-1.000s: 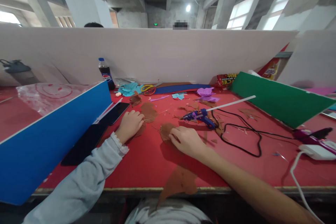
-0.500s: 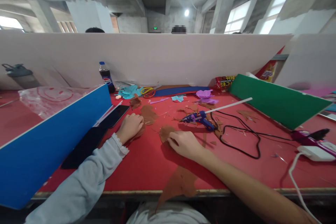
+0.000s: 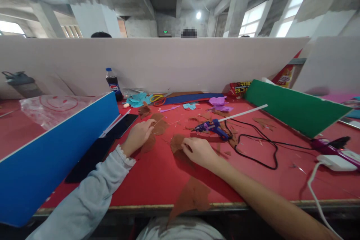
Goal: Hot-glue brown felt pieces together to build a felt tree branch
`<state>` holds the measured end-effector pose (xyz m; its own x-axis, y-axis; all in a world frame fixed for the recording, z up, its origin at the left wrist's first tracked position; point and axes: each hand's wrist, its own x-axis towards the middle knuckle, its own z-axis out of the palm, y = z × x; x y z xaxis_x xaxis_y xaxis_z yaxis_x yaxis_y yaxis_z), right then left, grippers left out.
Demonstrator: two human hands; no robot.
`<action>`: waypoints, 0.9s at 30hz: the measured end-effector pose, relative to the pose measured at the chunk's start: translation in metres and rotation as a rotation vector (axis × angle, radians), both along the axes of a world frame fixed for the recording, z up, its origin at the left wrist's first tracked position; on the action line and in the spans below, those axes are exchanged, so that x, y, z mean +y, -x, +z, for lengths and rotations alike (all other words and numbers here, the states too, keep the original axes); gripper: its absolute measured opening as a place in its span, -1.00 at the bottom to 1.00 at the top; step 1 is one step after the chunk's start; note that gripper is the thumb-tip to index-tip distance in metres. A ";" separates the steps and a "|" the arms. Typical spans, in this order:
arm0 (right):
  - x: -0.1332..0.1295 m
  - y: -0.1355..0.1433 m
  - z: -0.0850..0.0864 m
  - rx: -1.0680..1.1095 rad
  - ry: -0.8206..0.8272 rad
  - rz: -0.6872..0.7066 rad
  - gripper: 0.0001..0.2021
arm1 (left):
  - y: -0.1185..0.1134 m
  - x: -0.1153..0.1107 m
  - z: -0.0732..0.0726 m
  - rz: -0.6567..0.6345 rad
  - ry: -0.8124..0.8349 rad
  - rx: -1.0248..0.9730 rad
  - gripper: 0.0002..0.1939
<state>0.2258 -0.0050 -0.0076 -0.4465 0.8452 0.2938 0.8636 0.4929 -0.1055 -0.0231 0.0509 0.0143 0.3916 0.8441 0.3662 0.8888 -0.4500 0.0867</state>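
My left hand (image 3: 139, 135) is pinched above the table at centre left. A thin pale strand (image 3: 159, 120) runs up from its fingertips; its kind is too fine to make out. Just under that hand lies a rounded brown felt-like piece (image 3: 149, 144), and a larger brown piece (image 3: 159, 126) lies beyond the fingers. My right hand (image 3: 199, 153) pinches the edge of another rounded brown piece (image 3: 177, 142) between thumb and fingers. To its upper right, a blue glue gun (image 3: 212, 126) lies on its side with a long white glue stick (image 3: 244, 112) in its back.
A blue board (image 3: 64, 138) stands at left beside dark phones (image 3: 123, 125); a green board (image 3: 292, 108) stands at right. Behind are yellow-handled scissors (image 3: 156, 98), a cola bottle (image 3: 113, 84) and coloured scraps. A black cord (image 3: 274, 157) loops towards a power strip (image 3: 334, 152). Brown material (image 3: 192, 195) overhangs the front edge.
My left hand has lifted off the rounded brown piece, uncovering it, and the thin strand now shows at its fingertips. My right hand stays at its brown piece, shifted very slightly.
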 end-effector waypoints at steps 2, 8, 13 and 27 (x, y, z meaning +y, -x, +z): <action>0.000 -0.002 0.002 -0.026 -0.011 -0.031 -0.75 | -0.004 -0.005 -0.002 -0.142 0.047 -0.061 -0.64; -0.009 -0.004 0.007 -0.172 0.027 0.143 -0.69 | -0.027 -0.025 -0.016 -0.410 0.129 -0.003 -0.65; -0.011 -0.001 0.006 -0.207 0.069 0.276 -0.70 | -0.034 -0.033 -0.023 -0.548 0.097 0.099 -0.62; -0.010 0.003 0.006 -0.253 0.112 0.161 -0.69 | -0.037 -0.043 -0.020 -0.524 0.096 0.277 -0.60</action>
<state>0.2226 -0.0147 -0.0013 -0.6243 0.7784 0.0659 0.7811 0.6230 0.0412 0.0142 0.0084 -0.0059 0.8348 0.5366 0.1230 0.5456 -0.8363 -0.0546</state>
